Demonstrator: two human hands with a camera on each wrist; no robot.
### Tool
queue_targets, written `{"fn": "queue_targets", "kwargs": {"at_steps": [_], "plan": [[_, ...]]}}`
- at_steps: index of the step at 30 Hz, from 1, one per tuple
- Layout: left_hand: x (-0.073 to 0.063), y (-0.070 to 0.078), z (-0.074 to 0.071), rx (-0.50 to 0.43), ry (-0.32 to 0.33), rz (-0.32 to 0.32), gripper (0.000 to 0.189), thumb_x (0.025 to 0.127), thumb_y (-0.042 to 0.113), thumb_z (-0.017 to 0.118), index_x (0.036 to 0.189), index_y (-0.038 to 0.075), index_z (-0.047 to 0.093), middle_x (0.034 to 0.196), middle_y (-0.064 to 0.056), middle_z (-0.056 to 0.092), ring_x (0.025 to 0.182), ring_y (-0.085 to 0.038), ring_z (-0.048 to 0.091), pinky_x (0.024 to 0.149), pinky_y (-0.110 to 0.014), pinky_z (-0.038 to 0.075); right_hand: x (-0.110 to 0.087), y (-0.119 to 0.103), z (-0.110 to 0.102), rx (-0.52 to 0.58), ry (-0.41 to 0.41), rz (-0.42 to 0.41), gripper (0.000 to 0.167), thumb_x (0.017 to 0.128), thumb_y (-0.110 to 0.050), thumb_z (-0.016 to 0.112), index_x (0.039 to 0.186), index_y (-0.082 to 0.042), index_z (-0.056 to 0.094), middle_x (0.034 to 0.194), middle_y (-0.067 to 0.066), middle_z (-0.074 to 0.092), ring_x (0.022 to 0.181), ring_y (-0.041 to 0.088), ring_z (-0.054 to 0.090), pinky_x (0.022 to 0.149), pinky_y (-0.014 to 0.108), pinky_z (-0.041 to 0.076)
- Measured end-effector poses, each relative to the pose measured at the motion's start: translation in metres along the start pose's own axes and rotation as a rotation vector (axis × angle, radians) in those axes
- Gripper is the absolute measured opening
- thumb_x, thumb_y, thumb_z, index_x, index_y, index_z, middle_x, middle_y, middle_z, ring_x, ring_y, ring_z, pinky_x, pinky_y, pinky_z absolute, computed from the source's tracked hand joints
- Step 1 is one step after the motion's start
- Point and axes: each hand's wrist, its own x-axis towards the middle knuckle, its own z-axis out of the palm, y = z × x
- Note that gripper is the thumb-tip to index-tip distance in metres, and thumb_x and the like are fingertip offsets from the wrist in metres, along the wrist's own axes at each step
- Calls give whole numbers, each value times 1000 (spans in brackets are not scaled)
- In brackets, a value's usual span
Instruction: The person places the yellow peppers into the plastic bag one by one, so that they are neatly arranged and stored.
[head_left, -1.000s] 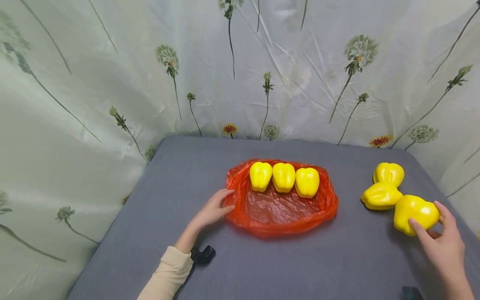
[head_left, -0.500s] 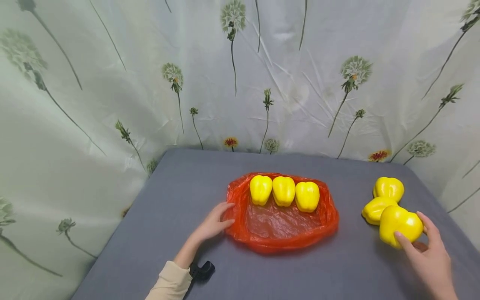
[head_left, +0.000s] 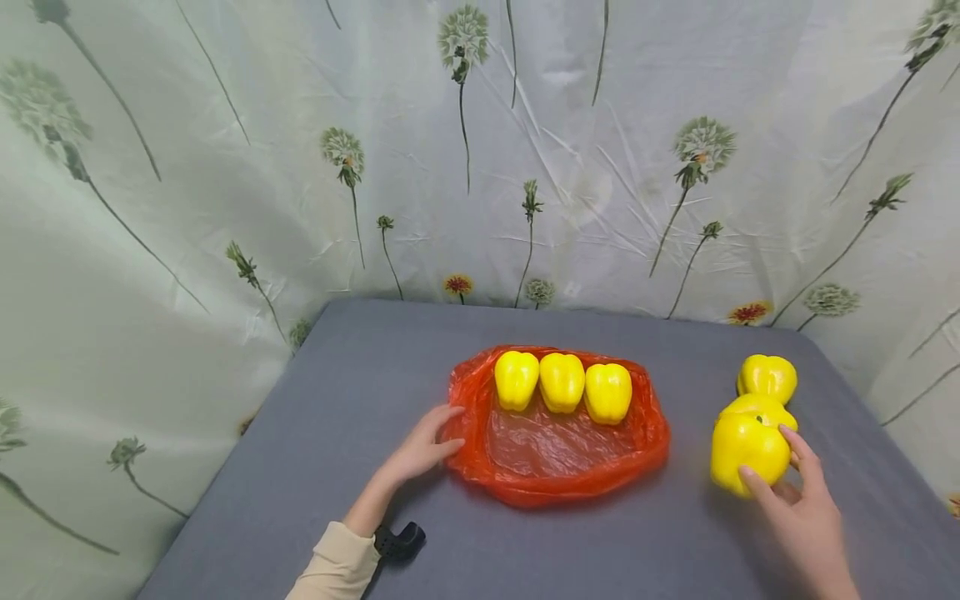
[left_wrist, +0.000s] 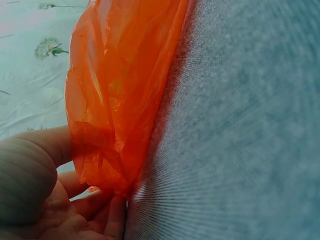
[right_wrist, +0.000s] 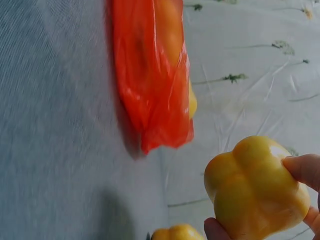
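A red plastic bag (head_left: pixel 558 492) lies with its mouth spread wide on the table. Inside, along its far side, stand three yellow bell peppers (head_left: pixel 562 383) in a row. My left hand (head_left: pixel 420 446) holds the bag's left end, thumb and fingers around the thin plastic (left_wrist: pixel 120 100). To the right of the bag, my right hand (head_left: pixel 802 508) grips another yellow bell pepper (head_left: pixel 750 454) above the table, as the right wrist view of this pepper (right_wrist: pixel 255 190) confirms. Behind it, one loose bell pepper (head_left: pixel 757 407) is partly hidden, and a second loose pepper (head_left: pixel 767 377) sits farther back.
A grey cloth covers the table (head_left: pixel 360 367). A pale curtain (head_left: pixel 585 167) printed with dandelions hangs along the back and left. The left wrist carries a black strap mount (head_left: pixel 401 542).
My right hand has carried its bell pepper leftward, toward the bag, so it now overlaps a loose pepper in view. The left hand stays on the bag. The head view has tilted slightly up.
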Motion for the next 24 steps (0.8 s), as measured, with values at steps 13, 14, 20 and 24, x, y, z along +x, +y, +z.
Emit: {"fn": "queue_targets", "kwargs": {"at_steps": [13,14,20,24], "plan": [[0,-4,-1,19,11,36,48,88,12,60,133,-1,48,140,-26,43,128,-42,41,105,-58,35,-5,-33,32,116,-152,-100,78,91,-39,56,150,-33,6,148,25,21,114,35,55,68,10,50],[0,-4,-1,18,11,32,48,88,12,60,133,0,48,140,-25,43,128,-41,42,104,-56,37,-5,-36,35,133,-161,-115,78,91,-38,57,150,-33,6,147,24,21,120,44,49,70,8,49],[-1,-7,2,23,23,40,48,88,15,60,132,2,49,139,-23,45,123,-35,47,97,-48,44,-5,-55,49,156,-229,-201,75,91,-37,58,149,-34,10,148,19,23,123,43,49,79,14,53],[0,-8,4,0,30,45,48,88,15,60,133,2,48,140,-23,44,128,-38,43,104,-54,37,0,-69,59,175,-279,-265,74,91,-36,59,149,-32,13,147,18,25,122,43,50,85,31,56]]}}
